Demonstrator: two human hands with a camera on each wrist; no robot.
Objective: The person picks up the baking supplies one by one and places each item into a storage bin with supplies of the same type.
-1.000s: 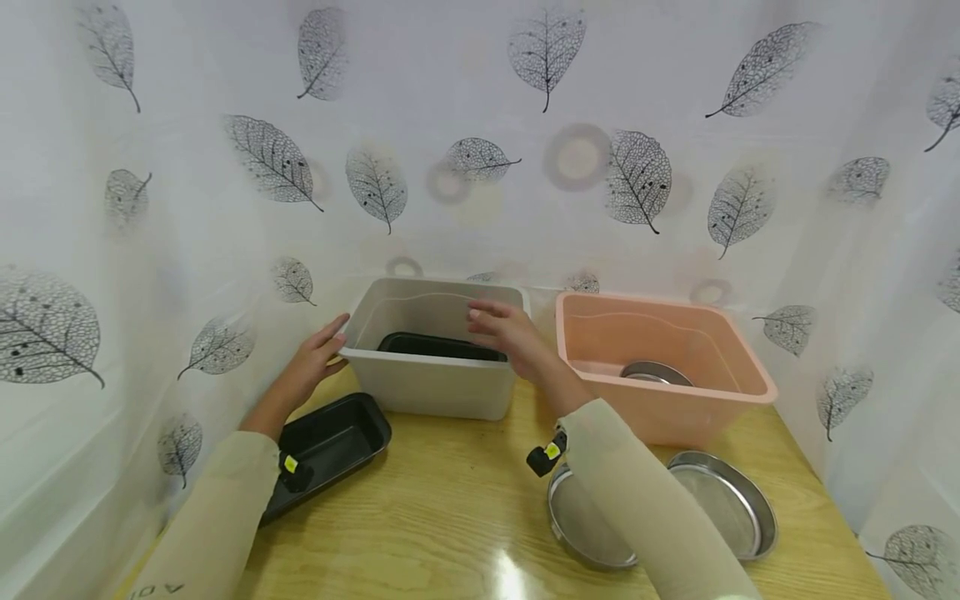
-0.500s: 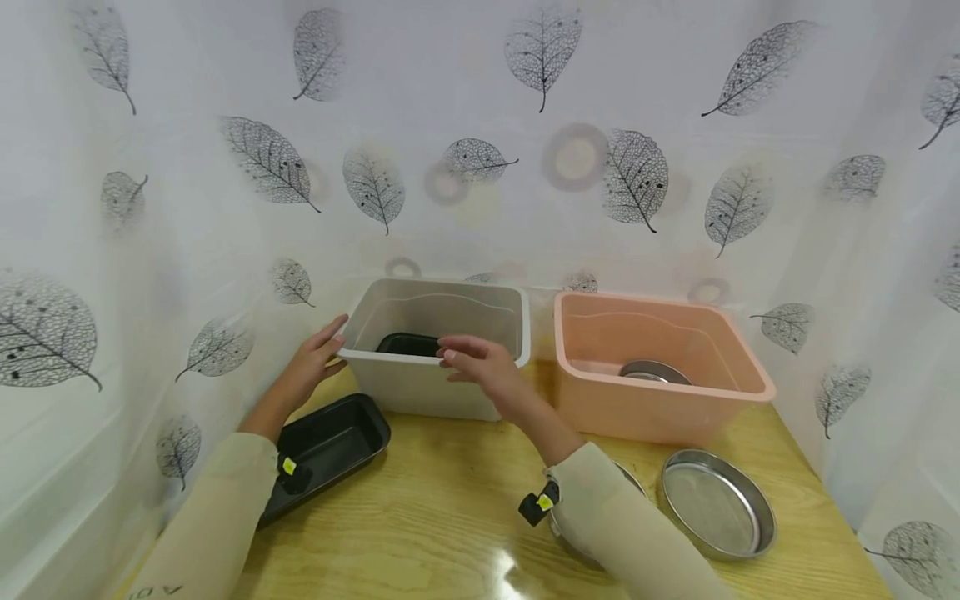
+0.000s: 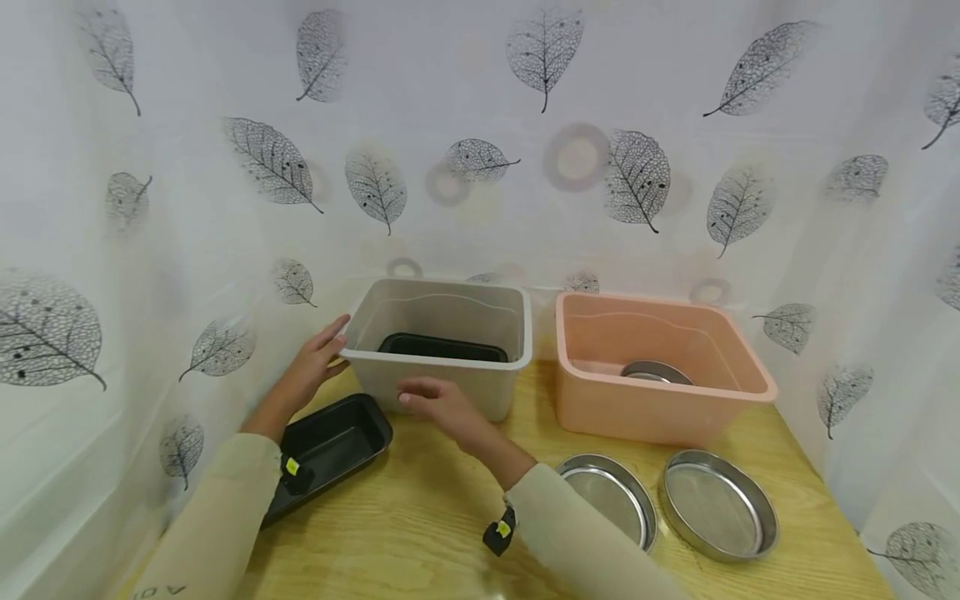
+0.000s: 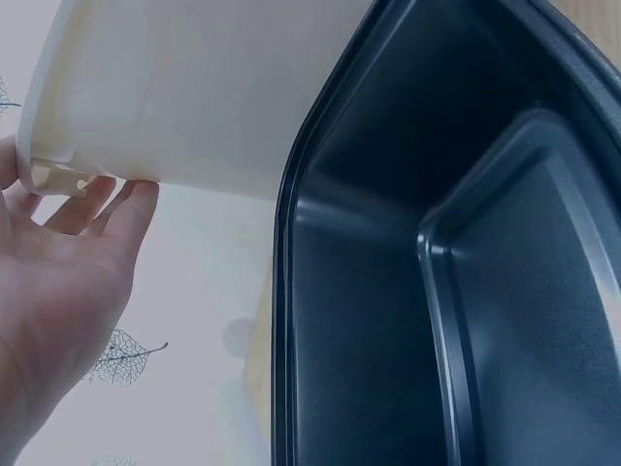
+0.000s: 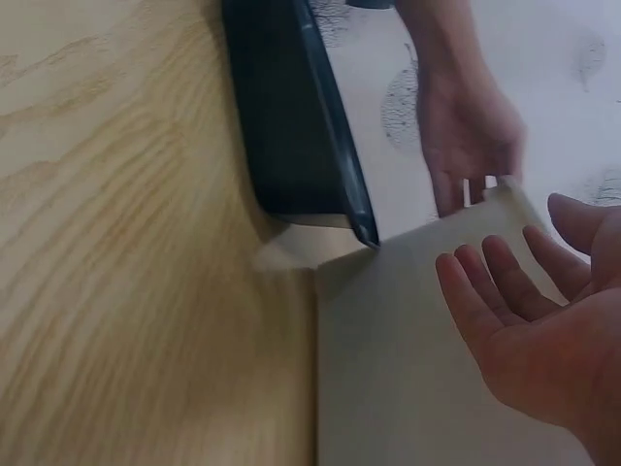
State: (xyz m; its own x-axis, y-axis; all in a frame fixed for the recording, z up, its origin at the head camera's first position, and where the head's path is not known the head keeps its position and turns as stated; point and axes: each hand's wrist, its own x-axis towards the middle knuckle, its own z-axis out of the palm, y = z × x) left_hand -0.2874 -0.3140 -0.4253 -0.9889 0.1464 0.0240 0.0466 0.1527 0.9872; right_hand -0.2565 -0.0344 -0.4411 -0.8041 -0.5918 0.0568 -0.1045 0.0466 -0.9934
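Note:
In the head view a light grey plastic bin (image 3: pixel 431 383) stands at the back left with a dark pan (image 3: pixel 442 347) inside it. My left hand (image 3: pixel 311 364) holds the bin's left rim, thumb at the edge and fingers against the outer wall below it in the left wrist view. Under my left forearm a black loaf pan (image 3: pixel 337 446) lies on the table, partly covered by the sleeve. In front of the grey bin hovers my right hand (image 3: pixel 446 410), fingers loosely bent with nothing in them. The right wrist view shows this hand (image 5: pixel 553 340) beside the bin's wall.
A pink bin (image 3: pixel 637 408) stands at the back right with a round metal pan (image 3: pixel 656 372) in it. Two round metal pans, one left (image 3: pixel 611 500) and one right (image 3: pixel 720 504), lie before it on the wooden table (image 3: pixel 420 517). A leaf-print curtain (image 3: pixel 480 100) hangs behind.
My right hand has moved from over the grey bin's right side down and left to in front of it, uncovering the dark pan inside. The left hand stays at the rim.

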